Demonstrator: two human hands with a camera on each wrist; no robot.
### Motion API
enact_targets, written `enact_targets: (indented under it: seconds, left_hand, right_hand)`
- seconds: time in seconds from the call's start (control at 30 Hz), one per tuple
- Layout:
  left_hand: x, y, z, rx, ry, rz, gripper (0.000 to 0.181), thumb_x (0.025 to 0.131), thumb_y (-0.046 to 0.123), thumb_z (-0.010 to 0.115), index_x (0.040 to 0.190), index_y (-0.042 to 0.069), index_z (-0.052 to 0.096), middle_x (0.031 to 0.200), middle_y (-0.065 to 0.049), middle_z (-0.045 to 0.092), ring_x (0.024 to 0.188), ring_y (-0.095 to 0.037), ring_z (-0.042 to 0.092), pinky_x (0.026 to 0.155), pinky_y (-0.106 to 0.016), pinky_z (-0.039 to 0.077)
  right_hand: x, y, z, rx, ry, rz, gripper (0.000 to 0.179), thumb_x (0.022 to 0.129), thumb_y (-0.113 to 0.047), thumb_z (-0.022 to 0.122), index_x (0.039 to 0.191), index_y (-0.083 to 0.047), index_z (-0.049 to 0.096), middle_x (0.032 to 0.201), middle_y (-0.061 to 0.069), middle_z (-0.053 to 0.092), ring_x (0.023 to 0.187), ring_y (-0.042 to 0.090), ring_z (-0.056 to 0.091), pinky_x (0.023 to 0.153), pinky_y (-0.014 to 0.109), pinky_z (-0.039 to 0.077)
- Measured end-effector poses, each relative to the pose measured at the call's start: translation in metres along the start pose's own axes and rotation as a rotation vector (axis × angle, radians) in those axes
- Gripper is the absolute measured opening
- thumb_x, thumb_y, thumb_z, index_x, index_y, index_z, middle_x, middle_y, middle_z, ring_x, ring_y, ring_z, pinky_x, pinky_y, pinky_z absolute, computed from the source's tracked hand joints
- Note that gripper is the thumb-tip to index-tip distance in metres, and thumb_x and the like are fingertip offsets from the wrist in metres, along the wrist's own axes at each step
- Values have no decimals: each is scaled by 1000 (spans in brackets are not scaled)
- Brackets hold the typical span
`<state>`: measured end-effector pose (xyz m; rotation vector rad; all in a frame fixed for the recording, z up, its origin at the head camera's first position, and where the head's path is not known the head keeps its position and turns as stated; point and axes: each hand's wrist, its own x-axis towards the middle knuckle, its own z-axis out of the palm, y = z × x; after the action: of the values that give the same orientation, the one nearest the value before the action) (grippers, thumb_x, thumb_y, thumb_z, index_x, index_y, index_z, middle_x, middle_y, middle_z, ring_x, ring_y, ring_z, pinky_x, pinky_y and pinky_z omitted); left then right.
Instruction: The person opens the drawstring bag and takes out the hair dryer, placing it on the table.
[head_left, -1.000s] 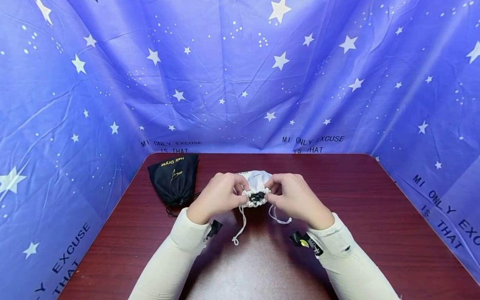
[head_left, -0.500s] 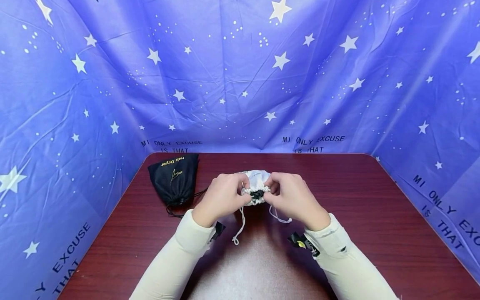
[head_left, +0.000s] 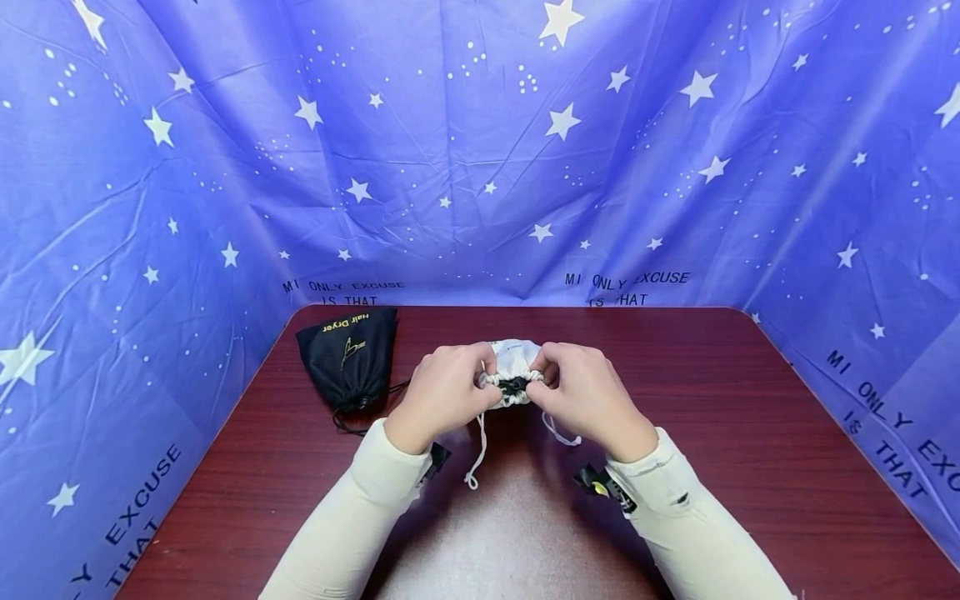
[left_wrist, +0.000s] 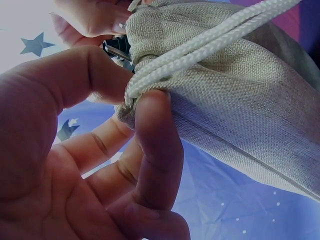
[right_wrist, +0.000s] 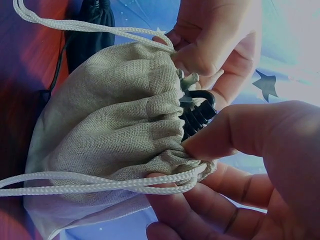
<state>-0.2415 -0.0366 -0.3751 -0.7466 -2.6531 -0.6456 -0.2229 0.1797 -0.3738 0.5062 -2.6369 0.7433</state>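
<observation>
The white drawstring bag is at the centre of the desk, toward the far side, with its gathered mouth facing the near side. The left hand pinches the left end of the rim between thumb and fingers; the right hand pinches the right end likewise. This opposed grip probably serves to spread the mouth; ribbed black contents show inside. The white cords hang at both sides, outside the opening. The black drawstring bag lies at the far left, apart from the white bag, presumably clear of the work.

Compared with one second earlier, the mouth is slightly wider and less lettering shows. The black drawstring bag is unmoved.
</observation>
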Motion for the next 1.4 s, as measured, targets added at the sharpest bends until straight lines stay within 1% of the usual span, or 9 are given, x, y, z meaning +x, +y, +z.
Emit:
enact_targets:
  seconds: [0.37,0.63,1.1,1.4]
  left_hand:
    - [0,-1,-3,-10,-2,-14,16,73,20,73,85,25,62,60,13,51,58,-12,51,51,-30,40]
    - [0,-1,-6,-13,-20,-35,16,74,22,73,86,25,63,59,12,51,58,-13,51,51,-31,40]
    - [0,-1,-7,-28,-21,-61,17,73,21,73,86,25,63,62,12,53,58,-13,52,50,-30,40]
    - [-1,-3,-7,-11,-11,-63,17,73,22,73,84,27,62,63,13,54,60,-14,53,50,-31,40]
  right_hand:
    - [1,2,-1,-10,-3,3,10,75,-20,75,83,-24,69,72,-13,65,65,5,59,62,29,49]
    - [1,2,-2,-10,-13,21,9,76,-21,75,83,-24,70,72,-14,65,65,5,59,62,29,49]
    - [1,4,-5,-14,-15,30,8,77,-22,74,83,-23,70,72,-13,65,65,6,59,62,30,49]
    - [1,4,-6,-20,-18,41,8,77,-22,74,84,-22,71,72,-13,66,65,7,60,63,31,49]
